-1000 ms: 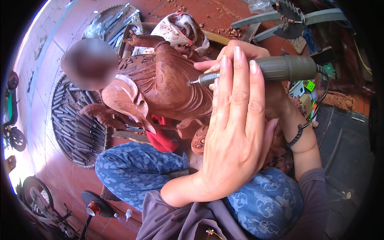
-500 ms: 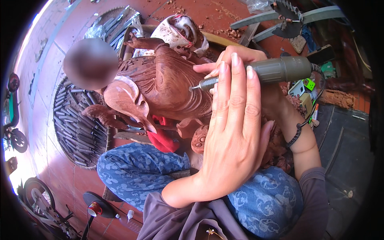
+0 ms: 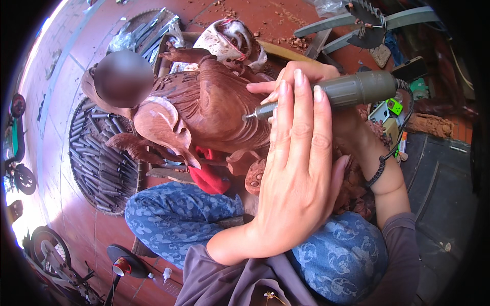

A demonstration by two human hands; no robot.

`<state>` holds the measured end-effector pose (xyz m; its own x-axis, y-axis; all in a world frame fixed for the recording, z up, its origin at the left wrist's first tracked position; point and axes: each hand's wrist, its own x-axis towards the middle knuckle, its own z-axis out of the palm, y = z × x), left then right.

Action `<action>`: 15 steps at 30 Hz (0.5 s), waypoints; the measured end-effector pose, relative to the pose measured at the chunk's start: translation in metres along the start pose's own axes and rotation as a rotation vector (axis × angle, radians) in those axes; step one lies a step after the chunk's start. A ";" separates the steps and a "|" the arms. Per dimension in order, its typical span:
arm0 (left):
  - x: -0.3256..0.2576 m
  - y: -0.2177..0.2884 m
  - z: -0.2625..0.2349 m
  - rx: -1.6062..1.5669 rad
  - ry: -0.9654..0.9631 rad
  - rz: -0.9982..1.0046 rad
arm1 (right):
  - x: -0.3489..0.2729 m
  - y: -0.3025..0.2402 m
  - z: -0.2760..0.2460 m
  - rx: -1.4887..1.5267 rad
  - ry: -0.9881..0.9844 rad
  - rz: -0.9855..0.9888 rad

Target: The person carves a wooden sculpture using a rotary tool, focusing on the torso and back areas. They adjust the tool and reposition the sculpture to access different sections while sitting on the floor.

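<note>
A reddish-brown carved wooden figure (image 3: 217, 102) lies tilted in front of my lap, with a rounded body, draped folds and an outstretched carved arm. My right hand (image 3: 311, 71) is closed round a dark green rotary carving tool (image 3: 362, 87), whose cable runs down past my right wrist. The tool's thin metal bit points left and meets, or nearly meets, the figure's rounded surface. My left hand (image 3: 298, 178) lies with long, straight fingers across the front of the tool, its thumb apart. It hides part of the figure and some of my right fingers.
A round basket of dark carving bits or chisels (image 3: 104, 160) stands at the left. Red cloth (image 3: 212, 176) lies under the figure. Behind it are a white cloth bundle (image 3: 229, 43) and wood chips. A grey metal stand (image 3: 357, 25) is at the far right; a small lime-green device (image 3: 394, 106) sits nearer.
The tool's bit has shifted slightly toward me over the figure's surface. Both hands keep nearly the same pose and place.
</note>
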<state>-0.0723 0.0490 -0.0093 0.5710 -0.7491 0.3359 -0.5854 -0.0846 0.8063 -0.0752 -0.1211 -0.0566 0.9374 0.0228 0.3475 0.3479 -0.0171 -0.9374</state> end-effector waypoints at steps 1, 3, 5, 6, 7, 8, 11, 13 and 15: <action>0.002 -0.002 0.001 0.007 0.004 0.005 | 0.000 -0.002 0.001 0.001 0.049 0.047; 0.008 -0.007 0.003 0.023 -0.009 0.042 | 0.002 -0.008 0.004 0.001 0.146 0.143; 0.011 -0.006 0.003 0.039 -0.014 0.070 | 0.003 -0.007 0.004 -0.001 0.160 0.111; 0.011 -0.004 0.002 0.033 -0.019 0.060 | 0.004 -0.006 0.004 -0.003 0.168 0.095; 0.010 -0.001 0.000 0.029 -0.026 0.049 | 0.003 -0.005 0.005 -0.015 0.160 0.085; 0.008 0.001 -0.001 0.026 -0.032 0.037 | 0.002 -0.003 0.005 -0.027 0.152 0.075; -0.001 0.002 -0.002 -0.006 -0.039 0.003 | -0.001 -0.004 0.008 -0.021 0.102 0.031; -0.006 0.000 -0.001 -0.014 -0.016 0.014 | -0.001 -0.010 0.011 -0.071 0.075 0.039; -0.007 0.001 -0.004 -0.008 -0.011 0.008 | 0.004 -0.011 0.012 -0.159 0.022 -0.030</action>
<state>-0.0748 0.0570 -0.0092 0.5602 -0.7567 0.3371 -0.5850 -0.0732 0.8077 -0.0759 -0.1087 -0.0451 0.9261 0.0034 0.3774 0.3721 -0.1750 -0.9115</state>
